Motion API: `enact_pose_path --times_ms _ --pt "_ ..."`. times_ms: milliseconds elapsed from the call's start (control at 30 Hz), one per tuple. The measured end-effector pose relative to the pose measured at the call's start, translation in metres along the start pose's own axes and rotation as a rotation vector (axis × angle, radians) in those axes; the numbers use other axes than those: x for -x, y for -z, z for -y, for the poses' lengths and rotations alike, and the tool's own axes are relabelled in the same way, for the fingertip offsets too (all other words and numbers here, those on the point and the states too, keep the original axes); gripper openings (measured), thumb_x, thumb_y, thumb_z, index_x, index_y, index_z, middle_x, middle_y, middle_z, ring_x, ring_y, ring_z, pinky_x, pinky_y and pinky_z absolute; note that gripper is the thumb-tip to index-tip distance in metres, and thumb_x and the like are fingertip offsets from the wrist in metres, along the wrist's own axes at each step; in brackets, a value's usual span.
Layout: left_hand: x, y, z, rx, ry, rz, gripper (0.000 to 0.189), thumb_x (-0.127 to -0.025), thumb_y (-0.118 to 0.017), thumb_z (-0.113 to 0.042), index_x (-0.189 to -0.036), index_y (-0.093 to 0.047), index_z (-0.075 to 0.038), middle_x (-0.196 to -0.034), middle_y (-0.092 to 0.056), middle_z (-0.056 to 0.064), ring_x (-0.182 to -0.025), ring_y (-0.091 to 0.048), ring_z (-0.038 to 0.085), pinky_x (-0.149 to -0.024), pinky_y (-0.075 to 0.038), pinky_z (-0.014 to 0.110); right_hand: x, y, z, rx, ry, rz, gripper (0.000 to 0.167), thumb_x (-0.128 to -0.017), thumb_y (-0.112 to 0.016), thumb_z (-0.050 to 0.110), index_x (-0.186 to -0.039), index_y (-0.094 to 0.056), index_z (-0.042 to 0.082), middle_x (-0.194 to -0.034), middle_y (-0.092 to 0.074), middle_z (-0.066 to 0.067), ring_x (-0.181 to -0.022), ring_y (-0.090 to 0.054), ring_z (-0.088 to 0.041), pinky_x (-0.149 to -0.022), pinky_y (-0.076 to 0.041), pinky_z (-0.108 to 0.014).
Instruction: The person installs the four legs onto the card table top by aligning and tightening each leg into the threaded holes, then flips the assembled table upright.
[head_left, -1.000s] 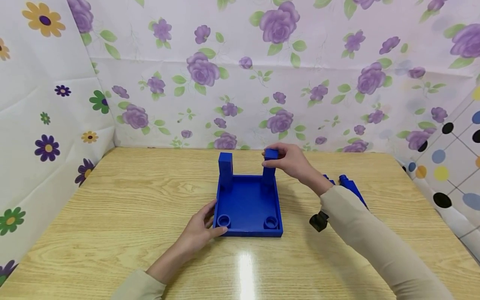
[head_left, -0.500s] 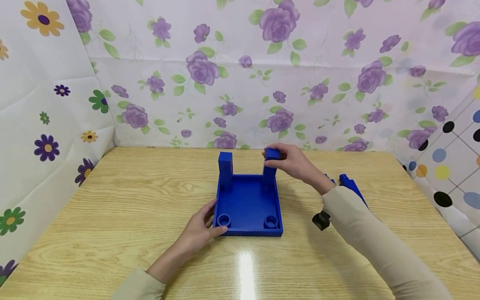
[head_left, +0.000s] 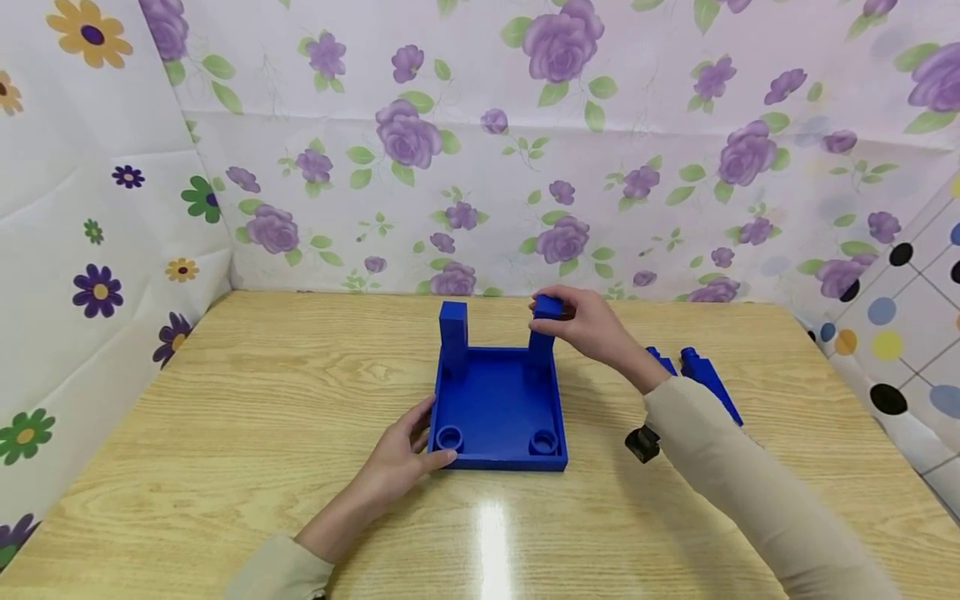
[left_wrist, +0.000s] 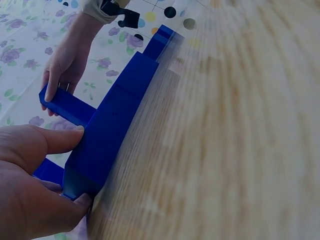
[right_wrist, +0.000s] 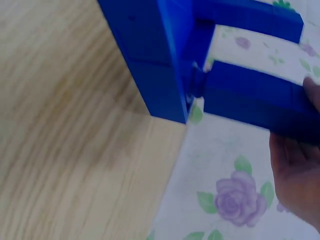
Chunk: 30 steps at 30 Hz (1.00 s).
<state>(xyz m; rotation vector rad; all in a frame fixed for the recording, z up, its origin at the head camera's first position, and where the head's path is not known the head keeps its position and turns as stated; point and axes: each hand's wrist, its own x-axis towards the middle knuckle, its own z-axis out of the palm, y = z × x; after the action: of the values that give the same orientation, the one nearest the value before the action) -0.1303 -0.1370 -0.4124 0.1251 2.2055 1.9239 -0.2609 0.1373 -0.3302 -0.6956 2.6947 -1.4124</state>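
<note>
Right hand (head_left: 588, 323) pinched blue leg (head_left: 541, 345); top had edged slightly rightward. Neck (right_wrist: 199, 83) showed: seating looked unfinished. My left hand (head_left: 397, 454) gripped tray (head_left: 510, 462).

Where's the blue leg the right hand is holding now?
In the head view, the held leg is at the far right corner of the blue tray, its top in the right hand, another upright leg to its left.

right wrist view | right hand (right_wrist: 298, 180) — gripping blue leg (right_wrist: 252, 95) at its outer end | leg's narrow neck (right_wrist: 198, 82) at blue tray (right_wrist: 150, 65) corner | second blue leg (right_wrist: 255, 17) alongside, apart | wooden table (right_wrist: 75, 150) | flowered cloth (right_wrist: 185, 210) — purple rose (right_wrist: 235, 200)
</note>
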Motion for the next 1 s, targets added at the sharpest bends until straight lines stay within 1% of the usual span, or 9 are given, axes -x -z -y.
enact_pose_path --times_ms 100,167,267,367,467,567,667,833,1000 --pt "-0.001 0.000 0.000 0.004 0.002 -0.001 0.079 -0.085 -0.068 0.009 -0.150 -0.024 0.004 -0.149 -0.030 0.028 -0.137 -0.029 0.041 -0.103 -0.042 0.041 0.002 -0.008 0.001 0.084 -0.011 -0.092 0.048 -0.088 -0.073 0.024 -0.130 -0.058 0.004 -0.119 -0.062 -0.017 -0.101 -0.065 -0.028 -0.081 -0.057 -0.039" --pt "-0.001 -0.001 0.000 0.007 0.000 0.001 0.079 -0.085 -0.068 0.009 -0.150 -0.024 0.004 -0.149 -0.030 0.028 -0.137 -0.029 0.041 -0.103 -0.042 0.041 0.004 -0.011 0.002 0.104 -0.018 -0.116 0.053 -0.090 -0.072 0.024 -0.135 -0.055 0.004 -0.124 -0.060 -0.019 -0.103 -0.064 -0.030 -0.081 -0.058 -0.039" --pt "-0.001 -0.001 0.001 0.006 -0.006 0.002 0.079 -0.085 -0.068 0.009 -0.150 -0.024 0.004 -0.149 -0.031 0.028 -0.137 -0.030 0.041 -0.103 -0.041 0.041 0.006 -0.010 0.002 0.063 -0.022 -0.081 0.056 -0.093 -0.067 0.020 -0.143 -0.046 0.005 -0.134 -0.054 -0.018 -0.110 -0.061 -0.031 -0.083 -0.056 -0.039" --pt "-0.001 -0.001 0.001 0.007 -0.007 -0.001 0.079 -0.085 -0.068 0.009 -0.150 -0.024 0.004 -0.149 -0.031 0.028 -0.137 -0.030 0.042 -0.103 -0.041 0.042 0.009 -0.005 0.002 -0.022 -0.016 -0.006 0.058 -0.095 -0.062 0.014 -0.148 -0.038 0.004 -0.139 -0.050 -0.016 -0.116 -0.058 -0.030 -0.089 -0.053 -0.040" --pt "-0.001 0.000 0.001 -0.002 -0.003 -0.007 0.079 -0.085 -0.068 0.009 -0.150 -0.025 0.004 -0.149 -0.031 0.028 -0.136 -0.030 0.042 -0.103 -0.041 0.041 0.010 0.000 0.002 -0.075 -0.018 0.053 0.059 -0.096 -0.060 0.013 -0.149 -0.036 0.004 -0.139 -0.051 -0.015 -0.117 -0.056 -0.029 -0.092 -0.052 -0.041" --pt "-0.001 0.001 0.001 -0.007 -0.005 -0.009 0.079 -0.085 -0.068 0.009 -0.150 -0.025 0.004 -0.148 -0.031 0.028 -0.136 -0.030 0.041 -0.104 -0.040 0.041 0.010 0.000 0.000 -0.078 -0.027 0.056 0.057 -0.096 -0.063 0.016 -0.147 -0.040 0.004 -0.131 -0.057 -0.017 -0.112 -0.059 -0.028 -0.090 -0.053 -0.041" --pt "-0.001 0.001 0.001 -0.009 -0.009 -0.010 0.078 -0.085 -0.068 0.009 -0.150 -0.025 0.005 -0.148 -0.031 0.028 -0.137 -0.030 0.041 -0.104 -0.040 0.041 0.009 -0.003 -0.004 -0.066 -0.038 0.000 0.058 -0.093 -0.068 0.020 -0.143 -0.045 0.004 -0.124 -0.060 -0.016 -0.108 -0.061 -0.028 -0.088 -0.054 -0.042" --pt "-0.001 0.001 0.001 -0.008 -0.012 -0.009 0.078 -0.085 -0.068 0.009 -0.150 -0.025 0.005 -0.148 -0.032 0.028 -0.137 -0.030 0.041 -0.105 -0.039 0.041 0.011 -0.011 -0.008 -0.001 -0.046 -0.156 0.056 -0.084 -0.077 0.027 -0.129 -0.052 0.003 -0.113 -0.060 -0.013 -0.102 -0.061 -0.027 -0.086 -0.054 -0.040" --pt "-0.001 0.000 0.001 -0.010 -0.009 -0.007 0.078 -0.085 -0.068 0.009 -0.150 -0.025 0.005 -0.149 -0.031 0.028 -0.137 -0.030 0.041 -0.105 -0.039 0.041 0.012 -0.018 -0.004 0.088 -0.023 -0.265 0.049 -0.080 -0.081 0.028 -0.111 -0.055 0.002 -0.095 -0.061 -0.012 -0.085 -0.062 -0.025 -0.073 -0.056 -0.039"
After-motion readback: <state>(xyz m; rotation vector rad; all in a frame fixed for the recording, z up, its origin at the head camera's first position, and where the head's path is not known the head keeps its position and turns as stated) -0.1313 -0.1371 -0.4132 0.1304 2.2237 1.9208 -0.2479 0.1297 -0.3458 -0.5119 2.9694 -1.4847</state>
